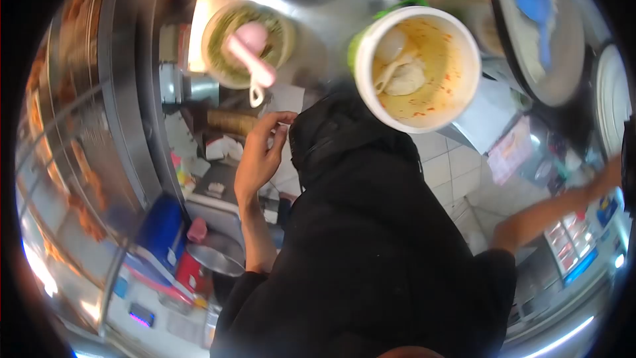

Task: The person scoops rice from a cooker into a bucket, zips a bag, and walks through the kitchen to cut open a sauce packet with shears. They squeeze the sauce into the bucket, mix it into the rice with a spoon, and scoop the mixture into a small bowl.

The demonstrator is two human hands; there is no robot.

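While the right hand is out of sight, the left hand (pixel 260 152) curls below a pink ladle (pixel 253 66)

Where the left forearm (pixel 256 225) rises through the left-centre of the frame, the hand is half open: its fingers bend loosely, the thumb reaches towards the index finger, and nothing shows in its grip. The fingertips come close to the person's black clothing (pixel 377 245); whether they touch cannot be told. Above, at the upper left of centre, the ladle lies slantwise in a pale tub (pixel 287 52) with green contents, its looped handle end sticking out past the rim towards the hand.

At the upper right of centre, a white tub (pixel 419 125) holds something yellowish flecked with red, and a pale lump (pixel 407 78) too blurred to identify.

The right forearm (pixel 556 215) stretches to the right edge, where the view cuts off its hand; what it holds cannot be told. A blue ladle (pixel 532 3) lies in a wide round pan (pixel 564 83) at the upper right.
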